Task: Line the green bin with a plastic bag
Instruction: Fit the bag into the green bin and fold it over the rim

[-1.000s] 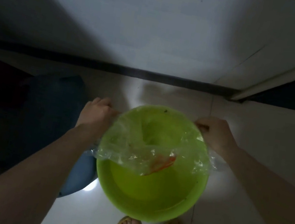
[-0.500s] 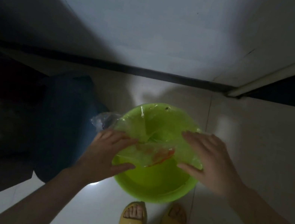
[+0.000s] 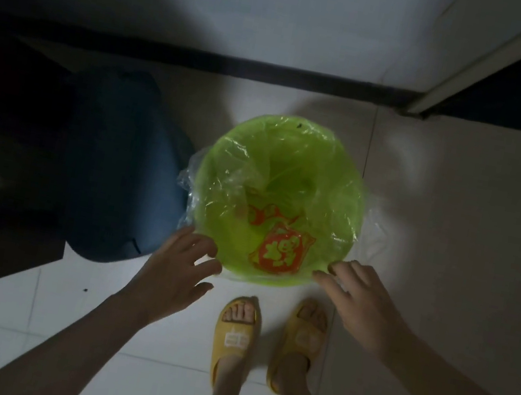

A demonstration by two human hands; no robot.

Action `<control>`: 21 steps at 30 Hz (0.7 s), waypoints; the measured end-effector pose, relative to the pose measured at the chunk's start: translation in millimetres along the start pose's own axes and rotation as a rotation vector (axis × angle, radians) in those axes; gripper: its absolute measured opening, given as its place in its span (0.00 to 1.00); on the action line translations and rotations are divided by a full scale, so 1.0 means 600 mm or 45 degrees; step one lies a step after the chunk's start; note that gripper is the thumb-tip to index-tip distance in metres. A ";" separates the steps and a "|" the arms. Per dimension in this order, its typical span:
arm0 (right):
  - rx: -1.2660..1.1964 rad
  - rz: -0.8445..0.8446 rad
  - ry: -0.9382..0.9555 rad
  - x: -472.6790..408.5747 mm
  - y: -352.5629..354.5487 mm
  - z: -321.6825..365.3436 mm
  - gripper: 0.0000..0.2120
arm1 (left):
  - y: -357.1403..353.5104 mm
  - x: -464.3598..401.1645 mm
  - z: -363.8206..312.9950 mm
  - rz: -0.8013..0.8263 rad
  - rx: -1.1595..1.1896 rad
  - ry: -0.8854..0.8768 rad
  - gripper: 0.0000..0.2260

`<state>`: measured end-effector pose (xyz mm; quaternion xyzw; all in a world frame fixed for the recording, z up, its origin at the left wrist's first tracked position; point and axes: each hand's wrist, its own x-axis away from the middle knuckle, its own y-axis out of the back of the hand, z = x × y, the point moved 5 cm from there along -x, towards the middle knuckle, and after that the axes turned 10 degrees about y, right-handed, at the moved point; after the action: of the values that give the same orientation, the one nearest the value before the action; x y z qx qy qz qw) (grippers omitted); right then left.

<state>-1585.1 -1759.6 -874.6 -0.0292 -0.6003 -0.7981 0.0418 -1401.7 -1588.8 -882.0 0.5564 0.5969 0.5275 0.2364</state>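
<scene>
Thin, slippery bag [image 3: 236, 189] over light bin [image 3: 355, 193]; best pinched at rim, seven and five o'clock. Left hand [image 3: 174, 272], right hand [image 3: 359, 298]: fingers spread, empty.

Both forearms are bare, with no sleeve reaching into view, and the left hand [image 3: 174, 271] and right hand [image 3: 361, 297] carry no glove, ring or watch that can be seen. The lower legs are bare too. On the feet are 2 yellow slide sandals [image 3: 237, 330], open at the toes, each with a wide strap bearing a pale rectangular marking whose detail is too blurred to read
</scene>
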 end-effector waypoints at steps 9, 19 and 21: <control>0.031 0.334 0.006 0.022 -0.071 0.031 0.18 | -0.039 0.018 -0.014 0.081 -0.363 -0.005 0.14; -0.456 0.571 -0.409 0.047 -0.101 0.030 0.30 | -0.058 0.051 -0.002 0.299 -0.152 0.486 0.29; -0.662 0.176 -0.684 0.047 -0.065 0.011 0.22 | -0.031 0.048 0.013 0.126 0.287 0.802 0.16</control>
<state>-1617.2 -1743.2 -907.4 -0.2876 -0.3638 -0.8830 -0.0721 -1410.3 -1556.4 -892.3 0.4168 0.6675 0.6151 -0.0485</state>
